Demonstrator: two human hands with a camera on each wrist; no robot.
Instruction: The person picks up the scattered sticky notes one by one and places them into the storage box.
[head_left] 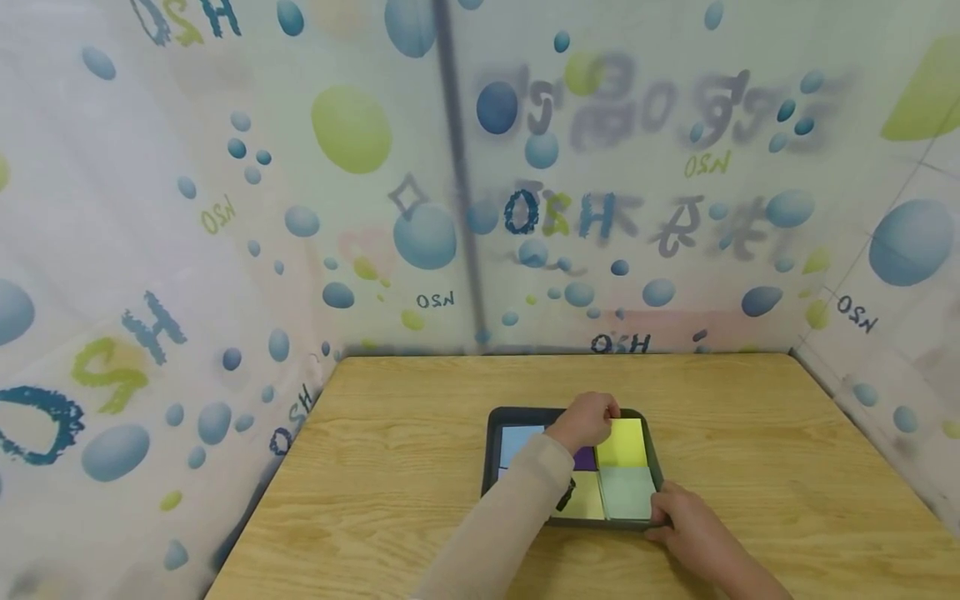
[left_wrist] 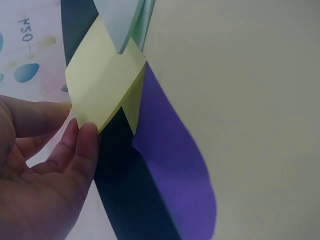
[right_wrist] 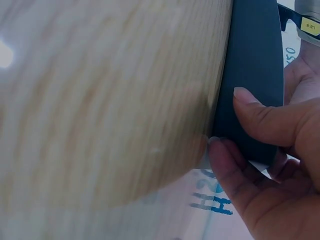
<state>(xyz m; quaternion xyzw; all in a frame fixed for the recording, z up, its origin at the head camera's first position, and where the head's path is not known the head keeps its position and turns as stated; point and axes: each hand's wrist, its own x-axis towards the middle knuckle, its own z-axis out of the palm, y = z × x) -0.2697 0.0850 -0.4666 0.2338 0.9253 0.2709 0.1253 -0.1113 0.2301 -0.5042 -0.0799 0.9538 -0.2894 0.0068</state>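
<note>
A dark shallow tray (head_left: 525,412) on the table holds several square paper pads laid side by side. At its far right, my left hand (head_left: 585,422) pinches the edge of the bright yellow pad (head_left: 624,446); the left wrist view shows thumb and fingertips at that yellow pad's (left_wrist: 102,75) corner. A purple pad (head_left: 585,459) lies partly under this hand, and its sheet (left_wrist: 175,170) curls up close to the left wrist camera. My right hand (head_left: 686,525) grips the tray's near right corner, its thumb on the dark wall (right_wrist: 252,60).
Also in the tray are a light blue pad (head_left: 520,443), a pale yellow pad (head_left: 585,500) and a grey-green pad (head_left: 628,493). The left forearm hides the near left part. Beneath is a wooden table (head_left: 390,450), with a printed curtain (head_left: 360,275) behind and at the sides.
</note>
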